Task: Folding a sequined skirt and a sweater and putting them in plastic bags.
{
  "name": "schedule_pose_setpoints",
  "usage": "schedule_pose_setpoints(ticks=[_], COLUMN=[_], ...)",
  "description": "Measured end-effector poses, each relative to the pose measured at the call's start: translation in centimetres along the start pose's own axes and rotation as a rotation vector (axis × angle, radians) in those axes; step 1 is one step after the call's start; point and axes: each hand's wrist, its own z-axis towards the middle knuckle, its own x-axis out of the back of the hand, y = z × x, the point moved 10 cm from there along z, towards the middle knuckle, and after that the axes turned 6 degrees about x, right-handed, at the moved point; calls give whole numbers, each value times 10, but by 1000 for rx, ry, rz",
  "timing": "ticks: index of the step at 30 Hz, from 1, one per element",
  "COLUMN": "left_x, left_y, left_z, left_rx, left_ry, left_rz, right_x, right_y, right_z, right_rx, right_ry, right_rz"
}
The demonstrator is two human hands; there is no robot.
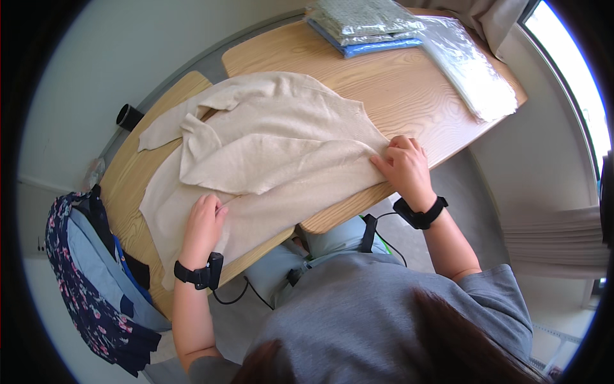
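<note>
A beige knit sweater (288, 166) lies spread over the wooden table, its ribbed neck opening toward the right. One sleeve is folded across the body, and the other stretches toward the far left. My left hand (202, 227) rests on the lower part of the near side, its fingers bent together on a bit of the knit. At the near shoulder beside the collar, my right hand (405, 168) has its fingers curled over the fabric and closed on it.
Clear-bagged folded garments (364, 22), grey-green and blue, sit at the table's far edge. Beside them lie flat clear plastic bags (476, 80). Dark floral and blue clothes (96, 269) drape at the left end. A black cylindrical container (130, 118) stands beyond the table (256, 57).
</note>
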Motion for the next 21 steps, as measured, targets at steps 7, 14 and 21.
schedule_pose_setpoints(ticks=[7,14,21], left_x=[68,58,37], left_y=[-87,-167,-203], left_z=[-61,-132,-153], left_rx=[256,407,496], left_ry=[79,25,-81], left_rz=[-444,-371,-335], right_x=[29,-9,-50], right_y=[-17,-66,-70], right_z=[11,38,54], right_rx=[54,132,127], right_ry=[-26,-228,-359], right_rz=[307,415,295])
